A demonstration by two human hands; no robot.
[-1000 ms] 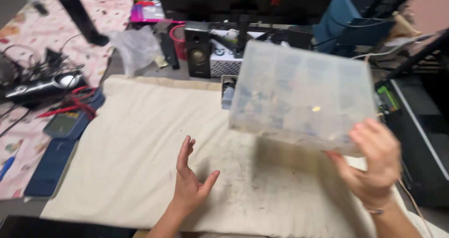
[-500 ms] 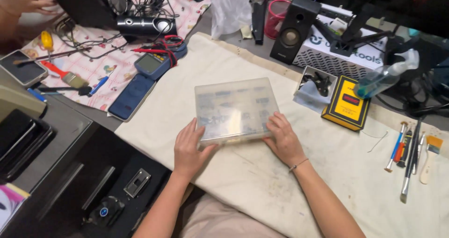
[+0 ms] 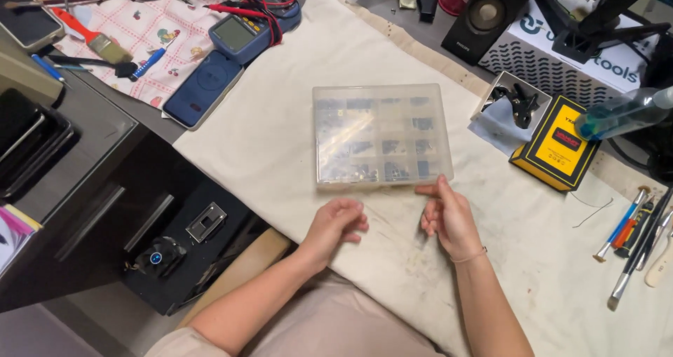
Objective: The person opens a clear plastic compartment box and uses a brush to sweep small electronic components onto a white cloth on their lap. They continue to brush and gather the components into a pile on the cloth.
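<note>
A clear plastic compartment box (image 3: 381, 135) with its lid closed lies flat on a cream cloth mat (image 3: 294, 118) that covers a cluttered workbench. Small dark parts fill its compartments.

Just below the box, both hands rest on the mat and hold nothing. The left hand (image 3: 335, 225) is loosely curled, fingers bent inward, and sits a little apart from the box's near edge. The right hand (image 3: 446, 217) is also loosely curled, with its index finger stretched out to the left, just beside the box's near right corner; contact cannot be made out.

To the right of the box lie a yellow and black case (image 3: 557, 144) and a small open tray (image 3: 510, 108) of dark clips. At upper left, on a patterned cloth, lie a blue multimeter (image 3: 242, 36) and a paintbrush (image 3: 94, 41).
</note>
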